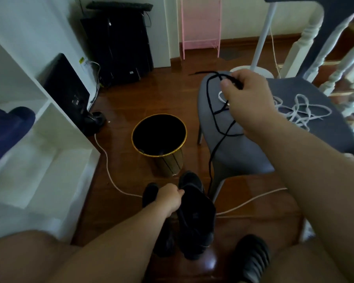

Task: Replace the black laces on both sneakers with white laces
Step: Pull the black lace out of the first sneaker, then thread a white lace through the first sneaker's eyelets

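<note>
The right hand [247, 97] is raised over the grey chair [241, 152], fingers pinched on a bunch of black lace [217, 127] whose loose length trails down towards the black sneaker [194, 217] on the floor near the person. The left hand [170, 199] grips that sneaker at its collar, steadying it; a second black sneaker [149, 193] lies just to its left, partly hidden. The white laces [298, 111] lie in a tangle on the far right of the chair seat. Both laces look light, limp and prone to snagging, so I judge the white ones best taken by a stiff tip rather than mid-length. A gold-rimmed bin [172, 164] stands on the floor beyond the sneakers.
</note>
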The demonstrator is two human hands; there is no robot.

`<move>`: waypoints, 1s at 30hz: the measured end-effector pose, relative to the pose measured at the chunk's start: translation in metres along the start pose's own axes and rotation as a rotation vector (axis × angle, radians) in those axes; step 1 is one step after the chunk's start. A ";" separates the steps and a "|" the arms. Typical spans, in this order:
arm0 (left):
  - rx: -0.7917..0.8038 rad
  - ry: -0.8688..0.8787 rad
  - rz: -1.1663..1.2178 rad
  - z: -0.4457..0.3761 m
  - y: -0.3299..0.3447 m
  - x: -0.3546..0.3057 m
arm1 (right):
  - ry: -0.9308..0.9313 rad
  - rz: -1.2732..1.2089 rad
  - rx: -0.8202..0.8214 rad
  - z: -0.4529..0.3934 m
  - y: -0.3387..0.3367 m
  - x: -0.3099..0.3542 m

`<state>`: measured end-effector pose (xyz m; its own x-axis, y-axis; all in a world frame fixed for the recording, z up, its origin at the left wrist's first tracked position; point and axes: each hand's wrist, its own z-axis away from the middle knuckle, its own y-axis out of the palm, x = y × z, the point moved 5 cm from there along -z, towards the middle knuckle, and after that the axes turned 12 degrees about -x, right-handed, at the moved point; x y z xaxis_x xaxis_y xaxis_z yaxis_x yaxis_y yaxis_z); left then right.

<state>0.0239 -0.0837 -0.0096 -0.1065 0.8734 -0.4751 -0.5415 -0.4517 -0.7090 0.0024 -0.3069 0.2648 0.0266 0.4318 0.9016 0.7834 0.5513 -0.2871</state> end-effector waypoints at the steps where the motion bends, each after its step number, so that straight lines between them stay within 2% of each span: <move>1: 0.004 -0.024 -0.004 -0.001 0.014 0.007 | -0.009 -0.012 0.001 0.000 -0.001 0.002; 7: 0.065 -0.121 -0.039 -0.002 0.071 0.054 | -0.032 -0.111 0.042 0.009 -0.001 0.018; 13: 0.163 -0.169 -0.160 -0.013 0.075 0.080 | 0.015 -0.177 0.160 0.023 0.022 0.028; 15: 0.197 -0.153 -0.078 -0.019 0.063 0.074 | 0.017 -0.187 0.207 0.027 0.029 0.033; 18: 0.105 -0.064 0.130 -0.021 0.030 0.040 | 0.053 -0.249 0.245 0.031 0.034 0.042; 21: 0.097 0.048 0.401 -0.011 0.001 -0.014 | 0.191 -0.443 0.298 0.036 0.043 0.054; 23: 0.109 0.150 0.484 0.003 -0.013 -0.048 | 0.298 -0.619 0.320 0.037 0.047 0.064; 26: -0.016 0.302 0.514 0.028 -0.046 -0.078 | 0.406 -0.763 0.289 0.029 0.042 0.070; 28: -0.102 0.329 0.593 0.038 -0.075 -0.087 | 0.399 -0.750 0.248 0.020 0.036 0.063; 30: -0.077 0.316 0.774 0.051 -0.104 -0.103 | 0.266 -0.494 0.207 0.012 0.032 0.051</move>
<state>0.0484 -0.1173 0.1401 -0.1799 0.2250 -0.9576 -0.3514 -0.9239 -0.1510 0.0211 -0.2587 0.2976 -0.1345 -0.0902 0.9868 0.6061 0.7803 0.1540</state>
